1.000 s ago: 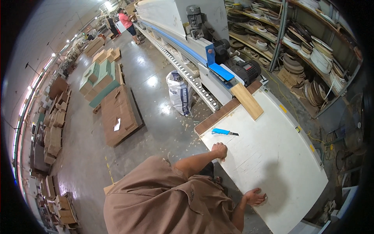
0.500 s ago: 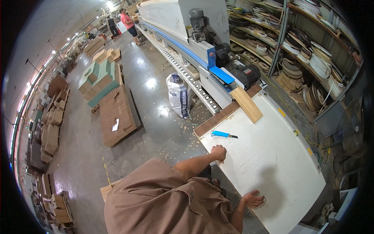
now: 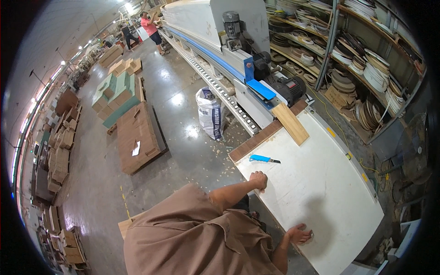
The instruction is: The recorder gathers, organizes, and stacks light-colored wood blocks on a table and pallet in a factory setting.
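Observation:
My left hand (image 3: pixel 259 180) rests at the near edge of a white tabletop (image 3: pixel 321 183), its fingers curled in and nothing seen in them. Farther down the same edge, my right hand (image 3: pixel 299 234) lies on the top with its fingers stretched out, holding nothing. A blue-handled utility knife (image 3: pixel 264 159) lies a little beyond my left hand, its dark blade pointing right; neither hand touches it. A light wood-grain strip (image 3: pixel 291 123) lies slantwise across the brown board (image 3: pixel 255 141) at the table's far end.
A long machine with a roller rail (image 3: pixel 229 98) and motors (image 3: pixel 289 88) runs away from the table. Beside it stands a white sack (image 3: pixel 211 113). Racks of coiled edging (image 3: pixel 366 68) stand right; stacked panels (image 3: pixel 137 137) sit left. Two people work far off.
My hands and the knife stay in place; the view shifts very slightly. Far off, the person in pink has raised an arm, and the one in dark clothes has bent with legs apart.

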### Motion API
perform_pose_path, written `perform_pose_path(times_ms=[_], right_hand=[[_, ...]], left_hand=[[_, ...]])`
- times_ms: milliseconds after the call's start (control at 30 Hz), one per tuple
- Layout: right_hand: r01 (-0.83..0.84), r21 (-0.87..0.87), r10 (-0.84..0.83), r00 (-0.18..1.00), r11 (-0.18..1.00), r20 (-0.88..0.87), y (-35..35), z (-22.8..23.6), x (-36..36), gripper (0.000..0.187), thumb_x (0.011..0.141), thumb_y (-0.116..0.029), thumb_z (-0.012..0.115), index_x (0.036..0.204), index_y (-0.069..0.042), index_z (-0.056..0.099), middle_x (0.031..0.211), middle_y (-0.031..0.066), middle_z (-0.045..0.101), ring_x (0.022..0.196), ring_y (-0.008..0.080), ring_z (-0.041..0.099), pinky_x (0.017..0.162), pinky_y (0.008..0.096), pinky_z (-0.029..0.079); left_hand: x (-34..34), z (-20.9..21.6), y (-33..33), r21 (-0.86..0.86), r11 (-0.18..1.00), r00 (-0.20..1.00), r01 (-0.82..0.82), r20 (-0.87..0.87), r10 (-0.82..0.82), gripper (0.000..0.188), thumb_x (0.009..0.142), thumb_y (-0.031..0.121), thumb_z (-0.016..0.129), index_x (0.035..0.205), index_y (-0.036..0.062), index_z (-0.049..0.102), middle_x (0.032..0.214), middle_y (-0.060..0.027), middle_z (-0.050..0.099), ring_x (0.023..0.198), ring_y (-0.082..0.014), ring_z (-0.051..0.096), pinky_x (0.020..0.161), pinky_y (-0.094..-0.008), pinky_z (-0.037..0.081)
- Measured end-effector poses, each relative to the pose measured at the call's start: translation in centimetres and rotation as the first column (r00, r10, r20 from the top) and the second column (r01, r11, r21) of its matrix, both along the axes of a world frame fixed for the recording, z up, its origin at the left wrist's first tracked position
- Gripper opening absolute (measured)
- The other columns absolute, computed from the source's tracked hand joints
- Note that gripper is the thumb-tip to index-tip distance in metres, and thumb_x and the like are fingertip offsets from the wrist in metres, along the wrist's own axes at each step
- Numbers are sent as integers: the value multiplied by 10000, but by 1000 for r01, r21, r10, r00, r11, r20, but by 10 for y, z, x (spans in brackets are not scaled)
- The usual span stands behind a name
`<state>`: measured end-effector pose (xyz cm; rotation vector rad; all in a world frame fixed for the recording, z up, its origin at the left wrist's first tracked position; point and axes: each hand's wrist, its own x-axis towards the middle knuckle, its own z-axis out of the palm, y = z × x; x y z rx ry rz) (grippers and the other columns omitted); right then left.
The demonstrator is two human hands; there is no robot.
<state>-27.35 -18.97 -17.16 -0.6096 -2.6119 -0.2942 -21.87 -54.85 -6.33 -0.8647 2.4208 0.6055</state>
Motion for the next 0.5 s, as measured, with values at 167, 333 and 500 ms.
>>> perform_pose_path(times_ms=[167, 333, 500], right_hand=[[22, -18, -20, 996, 1000, 83, -2, 3, 0, 580, 930, -619, 519, 1359, -230, 551, 1422, -11, 522, 1211, 196, 527, 1015, 381, 366], [-37, -29, 39, 997, 999, 70, 0, 4, 1, 587, 977, -599, 458, 1394, -190, 521, 1395, 22, 527, 1207, 229, 518, 1028, 430, 363], [-25, -92, 39, 988, 995, 148, 1, 7, 2, 581, 994, -604, 423, 1405, -202, 507, 1417, 16, 510, 1201, 211, 520, 1038, 396, 352]], left_hand=[[1, 2, -1, 4, 1000, 1000, 0, 2, 0, 498, 695, 278, 883, 1111, 43, 746, 1252, -176, 649, 1241, -358, 577, 1001, -465, 483], [-1, -3, -1, 4, 1000, 1000, -6, 4, 6, 480, 699, 275, 875, 1111, 62, 750, 1263, -174, 645, 1252, -355, 569, 1004, -465, 482], [-1, -6, -1, 12, 1000, 1000, -17, 16, 17, 602, 653, 291, 931, 1162, 43, 729, 1278, -159, 641, 1261, -338, 570, 1002, -467, 483]])
